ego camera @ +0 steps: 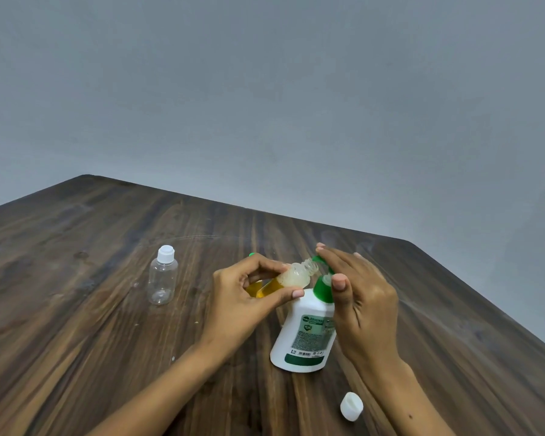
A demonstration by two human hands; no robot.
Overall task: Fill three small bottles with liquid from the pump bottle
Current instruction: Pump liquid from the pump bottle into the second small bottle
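Observation:
A white pump bottle [302, 335] with a green pump head [323, 286] stands on the wooden table [107, 325]. My right hand [359, 297] lies over the pump head with straight fingers pressing on it. My left hand [249, 297] grips a small uncapped clear bottle [291, 276], tilted with its mouth at the green spout; amber liquid and foam show inside it. Behind my left hand another amber-filled bottle [253, 286] with a green tip is partly hidden. An empty small bottle [162, 280] with a white cap stands upright at the left.
A loose white cap [351, 406] lies on the table near my right forearm. The table's far edge meets a plain grey wall, and its right edge slants away close to my right arm.

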